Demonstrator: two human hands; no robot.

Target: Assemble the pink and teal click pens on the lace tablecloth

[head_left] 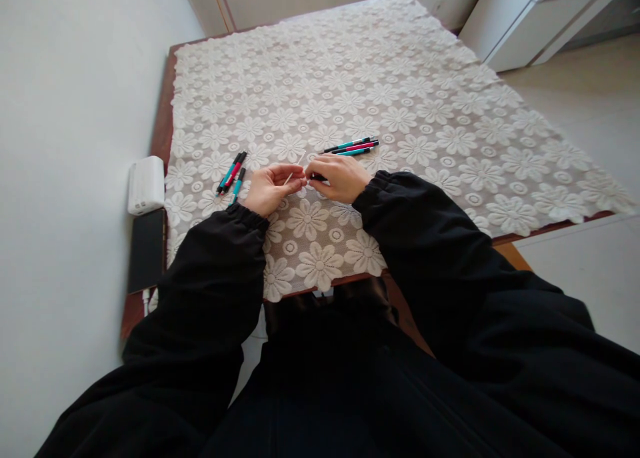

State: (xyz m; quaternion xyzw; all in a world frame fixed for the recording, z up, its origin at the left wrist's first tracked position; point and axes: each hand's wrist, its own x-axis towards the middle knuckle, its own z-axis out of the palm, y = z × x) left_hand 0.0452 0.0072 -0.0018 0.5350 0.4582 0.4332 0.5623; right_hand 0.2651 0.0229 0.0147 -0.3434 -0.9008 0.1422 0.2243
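Note:
My left hand is closed, its thumb and fingers pinching a thin white stick that looks like a pen refill. Fingertip to fingertip with it, my right hand is also closed. A small dark piece shows under its curled fingers, too hidden to name. Just beyond the right hand lie three pens side by side, in teal and pink with black ends. To the left of my left hand rest several more teal and pink pens or pen parts, tilted on the cloth.
A cream lace tablecloth with flower patterns covers the wooden table. Along the wall at left stand a white charger-like block and a dark flat box, with a white cable below. A white cabinet stands at far right.

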